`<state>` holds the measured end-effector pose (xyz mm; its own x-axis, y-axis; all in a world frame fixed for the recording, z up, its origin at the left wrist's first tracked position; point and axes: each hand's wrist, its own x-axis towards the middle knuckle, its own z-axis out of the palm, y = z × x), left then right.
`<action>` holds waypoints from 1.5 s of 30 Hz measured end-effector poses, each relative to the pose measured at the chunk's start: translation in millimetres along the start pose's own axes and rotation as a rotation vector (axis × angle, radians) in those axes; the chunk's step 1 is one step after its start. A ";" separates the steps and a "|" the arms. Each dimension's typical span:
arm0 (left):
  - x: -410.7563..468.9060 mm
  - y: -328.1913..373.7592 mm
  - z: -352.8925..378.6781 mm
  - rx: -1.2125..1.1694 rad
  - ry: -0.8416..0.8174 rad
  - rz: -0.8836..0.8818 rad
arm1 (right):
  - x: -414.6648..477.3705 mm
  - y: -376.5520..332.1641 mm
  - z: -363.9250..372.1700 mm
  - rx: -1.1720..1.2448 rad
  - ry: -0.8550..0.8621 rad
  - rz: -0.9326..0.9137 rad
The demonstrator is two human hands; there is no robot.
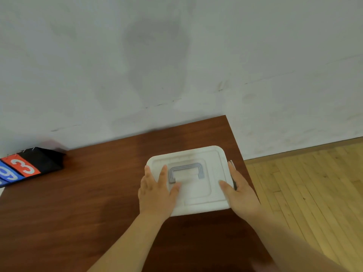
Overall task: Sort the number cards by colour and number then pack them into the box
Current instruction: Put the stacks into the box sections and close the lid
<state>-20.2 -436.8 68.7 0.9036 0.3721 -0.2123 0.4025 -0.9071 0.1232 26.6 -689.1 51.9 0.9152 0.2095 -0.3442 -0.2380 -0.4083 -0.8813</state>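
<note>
Number cards, red and blue, at 9 o'clock, unpacked
Left hand, right hand, fingers straight, press lidded white plastic box, 3 o'clock

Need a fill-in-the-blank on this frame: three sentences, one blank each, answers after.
1. On the white box, the grey handle lies flat against the ___.
2. The red card shows the number ___.
3. Of left hand and right hand, the one nearer the handle is the ___.
Missing: lid; 3; left.
</note>
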 end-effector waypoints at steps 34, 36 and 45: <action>16.5 35.6 -9.7 0.194 -0.318 0.318 | -3.4 3.7 12.3 -0.003 0.171 0.033; 17.1 34.8 -9.1 0.186 -0.323 0.319 | -2.5 4.5 12.0 -0.013 0.169 0.029; 19.0 29.5 -12.2 0.080 -0.309 0.349 | 0.7 -11.1 9.2 -0.319 0.187 -0.001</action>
<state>10.6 -454.1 80.2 0.8921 -0.0227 -0.4513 0.0588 -0.9844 0.1658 26.8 -676.3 58.4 0.9660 0.0566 -0.2522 -0.1503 -0.6709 -0.7262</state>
